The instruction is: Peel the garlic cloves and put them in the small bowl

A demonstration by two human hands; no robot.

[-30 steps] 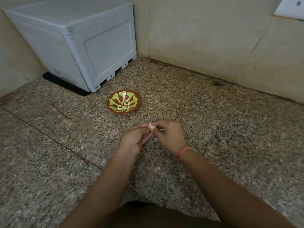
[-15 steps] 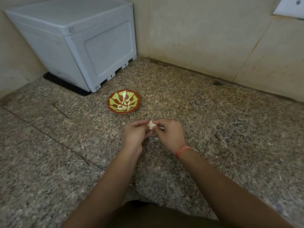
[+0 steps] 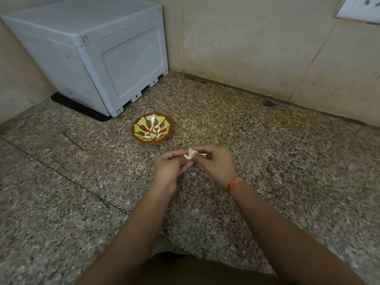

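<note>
1. Garlic clove (image 3: pixel 189 154): held just above the counter between the two hands, near the small bowl (image 3: pixel 153 142) but not touching it.
2. Left hand (image 3: pixel 171 167): fingers curled in, with the thumb and fingertips pinching the clove's left end.
3. Right hand (image 3: pixel 216 164): fingers also curled, pinching the clove from the other side. Pale strips (image 3: pixel 202 154) stick out past these fingers. They are probably loosened skin, but too small to be sure. An orange band (image 3: pixel 233 184) sits on this wrist.
4. The small bowl stands on the granite counter (image 3: pixel 277 161), beyond the hands and to their left. A little heap of peeled cloves (image 3: pixel 153 133) lies in its middle.
5. Progress, as a judgement: several cloves are done and in the bowl, so the task is well under way. The clove in hand looks mid-peel. It needs the rest of its skin pulled off, then a short move to the bowl. This view does not show how many unpeeled cloves remain.
6. Further out, a grey plastic box (image 3: pixel 92 58) sits on a black mat (image 3: pixel 82 109) in the corner. A wall socket (image 3: pixel 362 9) is at the top right.
</note>
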